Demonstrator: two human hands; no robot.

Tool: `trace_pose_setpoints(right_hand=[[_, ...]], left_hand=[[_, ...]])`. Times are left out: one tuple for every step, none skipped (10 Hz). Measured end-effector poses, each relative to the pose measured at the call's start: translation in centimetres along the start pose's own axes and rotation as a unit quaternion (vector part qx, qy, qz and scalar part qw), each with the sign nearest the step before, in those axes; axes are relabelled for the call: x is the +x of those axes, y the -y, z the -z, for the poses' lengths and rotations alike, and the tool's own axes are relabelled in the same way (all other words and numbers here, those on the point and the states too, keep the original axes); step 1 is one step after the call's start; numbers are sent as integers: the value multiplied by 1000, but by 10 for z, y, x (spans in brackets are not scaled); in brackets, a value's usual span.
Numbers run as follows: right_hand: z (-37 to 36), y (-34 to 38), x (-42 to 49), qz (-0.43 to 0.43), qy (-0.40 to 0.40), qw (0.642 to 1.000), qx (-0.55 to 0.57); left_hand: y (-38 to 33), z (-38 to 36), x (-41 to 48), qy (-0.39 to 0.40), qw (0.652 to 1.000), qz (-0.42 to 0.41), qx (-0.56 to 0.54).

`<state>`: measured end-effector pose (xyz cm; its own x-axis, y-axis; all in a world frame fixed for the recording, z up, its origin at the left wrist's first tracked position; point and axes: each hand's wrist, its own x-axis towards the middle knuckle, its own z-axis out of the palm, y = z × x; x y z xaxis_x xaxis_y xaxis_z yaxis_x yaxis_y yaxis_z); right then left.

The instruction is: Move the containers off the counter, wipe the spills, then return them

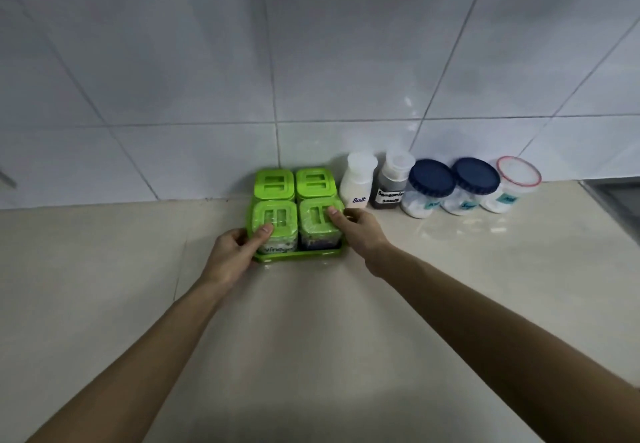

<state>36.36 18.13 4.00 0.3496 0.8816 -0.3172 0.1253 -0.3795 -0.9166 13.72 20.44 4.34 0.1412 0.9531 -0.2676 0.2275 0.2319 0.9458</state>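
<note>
A green tray (304,255) holding several green-lidded square jars (313,183) stands on the beige counter against the tiled wall. My left hand (235,252) grips the tray's left side, thumb on the front-left jar's lid. My right hand (360,231) grips the right side, thumb on the front-right jar's lid. To the right stand a white salt bottle (358,183), a dark seasoning sauce bottle (391,183), two blue-lidded jars (431,186) (472,186) and a red-rimmed clear tub (512,183).
The beige counter (311,338) stretches toward me. A faint wet smear (446,231) lies in front of the blue-lidded jars. A dark metal edge (613,197), perhaps a sink or stove, is at the far right.
</note>
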Motion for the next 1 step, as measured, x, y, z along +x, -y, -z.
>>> trace_pose_setpoints(right_hand=[[4,5,-5,19,-10,998,-54]], left_hand=[[-4,-2,-3,-18,1000,6,22]])
